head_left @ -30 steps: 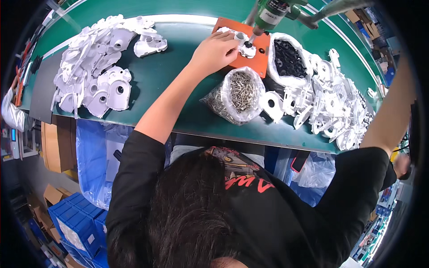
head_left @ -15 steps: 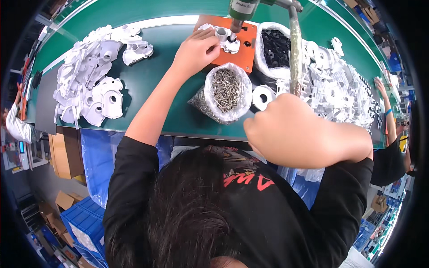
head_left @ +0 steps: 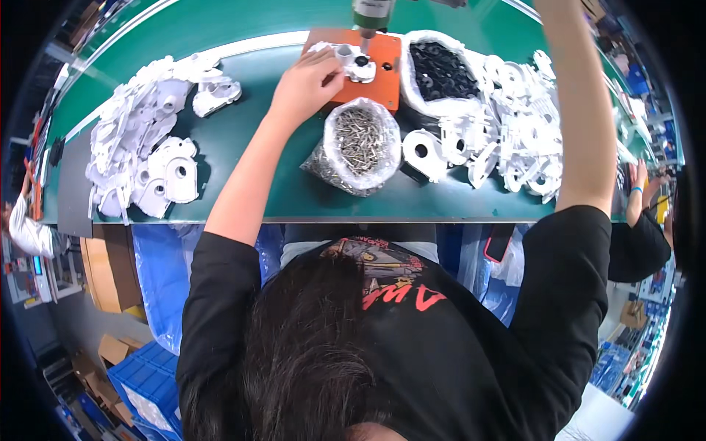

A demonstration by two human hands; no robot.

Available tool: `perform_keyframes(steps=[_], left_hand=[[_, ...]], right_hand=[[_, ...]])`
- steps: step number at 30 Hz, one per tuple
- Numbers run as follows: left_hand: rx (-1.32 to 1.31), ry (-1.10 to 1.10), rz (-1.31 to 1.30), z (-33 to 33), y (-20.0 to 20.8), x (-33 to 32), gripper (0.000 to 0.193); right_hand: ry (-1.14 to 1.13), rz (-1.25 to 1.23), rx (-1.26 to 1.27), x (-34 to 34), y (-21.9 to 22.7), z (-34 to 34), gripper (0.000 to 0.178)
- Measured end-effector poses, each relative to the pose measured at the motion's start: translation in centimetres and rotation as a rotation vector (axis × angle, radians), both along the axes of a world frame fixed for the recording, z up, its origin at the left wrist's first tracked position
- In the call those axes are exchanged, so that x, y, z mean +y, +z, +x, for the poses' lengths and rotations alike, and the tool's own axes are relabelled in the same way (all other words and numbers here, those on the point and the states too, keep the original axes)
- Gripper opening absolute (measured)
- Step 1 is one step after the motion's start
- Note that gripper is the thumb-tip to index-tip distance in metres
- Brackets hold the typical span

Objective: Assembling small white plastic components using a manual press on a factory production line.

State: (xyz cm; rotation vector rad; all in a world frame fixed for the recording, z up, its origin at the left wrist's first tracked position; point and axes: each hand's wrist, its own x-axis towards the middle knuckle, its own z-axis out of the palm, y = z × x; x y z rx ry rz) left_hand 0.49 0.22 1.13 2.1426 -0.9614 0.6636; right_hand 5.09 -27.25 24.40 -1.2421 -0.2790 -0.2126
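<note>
White part is lying on the orange plate, toward the far edge of the tabletop; a black ring is sitting on it beside its upright tube. My left hand is bending its fingers over the part's left side, palm down; whether they are pinching or only pressing, I cannot tell. The green driver is hanging over the ring, its tip blurred; contact, unclear. My right forearm is reaching up past the top edge, so I am not seeing that hand and cannot tell its state.

Progress: this one piece is looking midway, ring on, plate occupied. Whether any screw is sitting in it, too small to tell.

Nearer me, the clear bag is holding plenty of loose screws. Right of the plate, the white bag is holding many black pieces. Farther out, a right heap and a left heap of white parts are spreading, both large. I am judging much as left over; which heap is counting as done, I cannot tell.
</note>
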Motion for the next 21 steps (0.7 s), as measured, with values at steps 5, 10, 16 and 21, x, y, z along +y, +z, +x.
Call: perform_keyframes(steps=[5,10,16,21], left_hand=[[0.068,-0.047,-0.036,0.3,-0.8,-1.0,0.016],[0.385,0.072,-0.040,0.8,-0.2,0.1,0.034],[0.433,-0.056,0.202,3.8,1.7,1.3,0.047],[0.189,-0.018,0.297,4.0,5.0,0.5,0.035]], right_hand=[[-0.102,-0.077,0.216,-3.3,-6.2,-4.0,0.032],[-0.204,-1.018,0.202,-4.0,-13.7,-16.5,0.032],[-0.262,-1.719,0.129,-1.3,-20.0,-26.6,0.031],[-0.404,-1.600,0.144,-0.5,-22.2,-28.0,0.041]])
